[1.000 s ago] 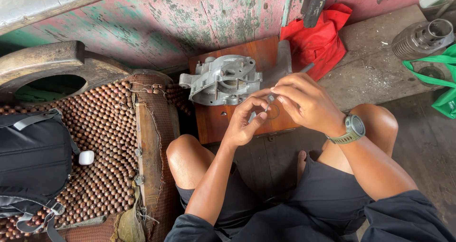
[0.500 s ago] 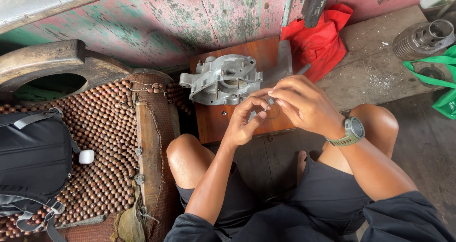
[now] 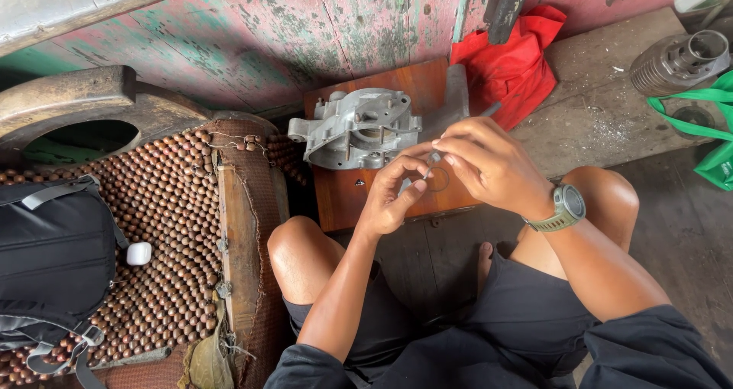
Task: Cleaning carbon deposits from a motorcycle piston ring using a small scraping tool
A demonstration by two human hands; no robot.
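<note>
Two bare hands are seen from above, held together over a reddish-brown wooden board (image 3: 359,198) that rests between the knees of a seated person. The left hand (image 3: 393,198) is curled, its thumb and fingertips pinched on a small thin metal part (image 3: 429,162). The right hand (image 3: 489,167), with a grey-green watch (image 3: 563,207) worn on its wrist, is closed around the same small part from the other side; what the part is cannot be told. A thin dark ring (image 3: 438,179) is seen just below the fingers, above the board. A grey cast metal engine casing (image 3: 357,128) is laid on the board, just beyond the hands. A red cloth (image 3: 511,61) is bunched behind the board. A beaded seat cover (image 3: 164,229), a black backpack (image 3: 53,259) and a small white object (image 3: 138,253) are placed to the left.
</note>
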